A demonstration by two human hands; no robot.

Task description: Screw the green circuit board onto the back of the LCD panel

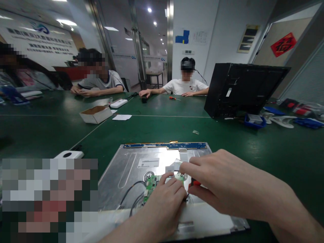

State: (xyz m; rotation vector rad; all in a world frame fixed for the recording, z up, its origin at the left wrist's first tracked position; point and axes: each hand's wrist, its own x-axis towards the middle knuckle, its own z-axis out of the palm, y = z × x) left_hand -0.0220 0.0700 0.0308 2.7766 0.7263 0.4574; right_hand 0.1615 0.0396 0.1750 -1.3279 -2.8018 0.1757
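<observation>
A flat metal display panel (113,182) lies on the table before me, with a blue circuit strip (152,145) along its far edge. Near its middle sits a green circuit board (150,185), joined to dark cables on its left. My left hand (168,199) presses on this board with fingers bent and close together, hiding much of it. Just right of it, my right hand (217,182) is closed around a screwdriver (194,183) with a red and black handle. Most of the screwdriver is hidden, and its tip cannot be made out.
A large black casing (243,89) stands at the back right, near a blue tray (254,120). At the left are a cardboard box (96,114) and a white device (69,154). Another screwdriver (174,98) lies by a seated person (186,86); two more people sit at the left.
</observation>
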